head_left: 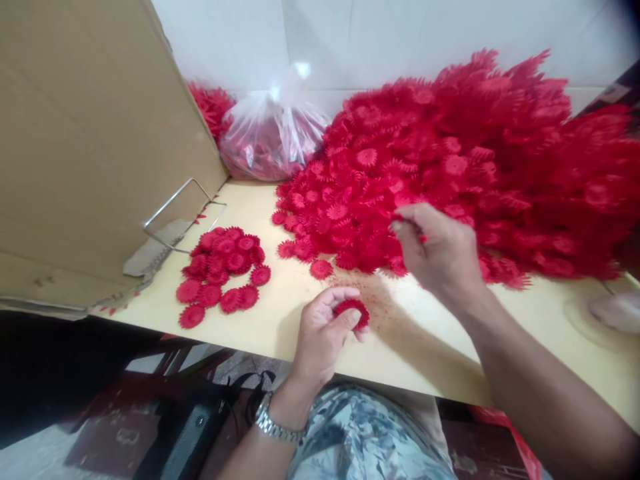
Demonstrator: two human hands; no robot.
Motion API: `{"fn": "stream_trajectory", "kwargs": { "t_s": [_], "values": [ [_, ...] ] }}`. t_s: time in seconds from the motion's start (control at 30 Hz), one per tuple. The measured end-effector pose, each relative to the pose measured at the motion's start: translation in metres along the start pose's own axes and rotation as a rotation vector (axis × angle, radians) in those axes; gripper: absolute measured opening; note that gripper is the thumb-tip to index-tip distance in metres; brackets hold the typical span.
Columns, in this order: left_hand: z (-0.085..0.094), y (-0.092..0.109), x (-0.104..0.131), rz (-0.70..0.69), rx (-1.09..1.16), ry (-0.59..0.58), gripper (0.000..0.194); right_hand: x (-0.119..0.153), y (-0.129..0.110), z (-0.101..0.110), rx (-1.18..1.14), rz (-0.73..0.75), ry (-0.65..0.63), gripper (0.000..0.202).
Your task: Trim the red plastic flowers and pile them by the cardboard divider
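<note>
My left hand, with a metal watch on the wrist, is closed on a round red disc with a toothed edge, thumb across its face. To the right and a bit higher, my right hand pinches a small red piece whose shape is mostly hidden by the fingers. Behind both hands rises a big heap of similar red toothed discs. One loose disc lies at the heap's front edge. A smaller pile of darker red discs sits to the left.
A tall cardboard box borders the left side, with a bent metal wire frame beside it. A tied clear plastic bag of red pieces stands by the wall. Red crumbs dot the pale table. A blurred hand-like shape shows at far right.
</note>
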State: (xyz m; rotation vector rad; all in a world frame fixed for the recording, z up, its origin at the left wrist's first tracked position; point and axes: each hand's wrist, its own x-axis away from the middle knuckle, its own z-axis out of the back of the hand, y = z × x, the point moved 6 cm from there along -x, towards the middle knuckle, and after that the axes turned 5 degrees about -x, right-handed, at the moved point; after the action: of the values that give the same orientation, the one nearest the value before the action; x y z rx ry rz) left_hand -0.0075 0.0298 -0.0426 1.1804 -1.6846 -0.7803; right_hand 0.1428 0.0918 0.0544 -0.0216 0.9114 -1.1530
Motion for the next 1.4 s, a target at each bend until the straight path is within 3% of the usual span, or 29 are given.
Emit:
{"fn": "stream_trajectory", "kwargs": {
  "t_s": [0.1, 0.17, 0.33, 0.5, 0.67, 0.8, 0.93, 1.0, 1.07, 1.17, 1.23, 1.3, 1.4],
  "values": [
    [0.002, 0.002, -0.001, -0.014, -0.006, 0.034, 0.022, -0.02, 0.009, 0.007, 0.203, 0.093, 0.023, 0.023],
    [0.004, 0.004, -0.001, -0.026, -0.012, 0.059, 0.014, -0.019, 0.005, 0.008, 0.181, 0.117, 0.006, 0.025],
    [0.008, 0.003, -0.002, -0.019, -0.053, 0.113, 0.011, 0.021, -0.029, -0.013, -0.211, 0.153, -0.365, 0.023],
    [0.011, 0.001, -0.003, -0.062, -0.165, 0.139, 0.027, 0.047, -0.038, -0.028, -0.548, -0.104, -0.548, 0.017],
    [0.014, 0.0, -0.004, -0.099, -0.17, 0.148, 0.04, 0.059, -0.038, -0.047, -0.711, -0.323, -0.664, 0.009],
    [0.012, -0.001, -0.002, -0.076, -0.117, 0.09, 0.036, 0.056, -0.035, -0.048, -0.736, -0.336, -0.617, 0.007],
    [0.014, -0.003, 0.001, -0.01, -0.056, 0.116, 0.034, 0.025, -0.017, -0.026, -0.549, -0.297, -0.35, 0.008],
    [0.016, -0.001, 0.002, 0.002, -0.064, 0.151, 0.034, 0.01, -0.011, -0.017, -0.456, -0.268, -0.286, 0.007],
    [0.016, 0.001, 0.001, -0.002, -0.076, 0.171, 0.035, 0.007, -0.016, -0.022, -0.494, -0.22, -0.404, 0.008],
    [0.015, 0.005, 0.0, -0.037, -0.093, 0.166, 0.036, 0.027, -0.034, -0.041, -0.633, -0.147, -0.69, 0.014],
    [0.014, 0.004, 0.0, -0.047, -0.091, 0.151, 0.037, 0.04, -0.041, -0.05, -0.643, -0.119, -0.74, 0.008],
    [0.015, 0.003, 0.001, -0.041, -0.087, 0.15, 0.038, 0.041, -0.04, -0.05, -0.561, -0.082, -0.665, 0.008],
    [0.018, 0.002, 0.003, -0.018, -0.098, 0.182, 0.038, 0.018, -0.03, -0.034, -0.309, 0.034, -0.389, 0.013]
  ]
}}
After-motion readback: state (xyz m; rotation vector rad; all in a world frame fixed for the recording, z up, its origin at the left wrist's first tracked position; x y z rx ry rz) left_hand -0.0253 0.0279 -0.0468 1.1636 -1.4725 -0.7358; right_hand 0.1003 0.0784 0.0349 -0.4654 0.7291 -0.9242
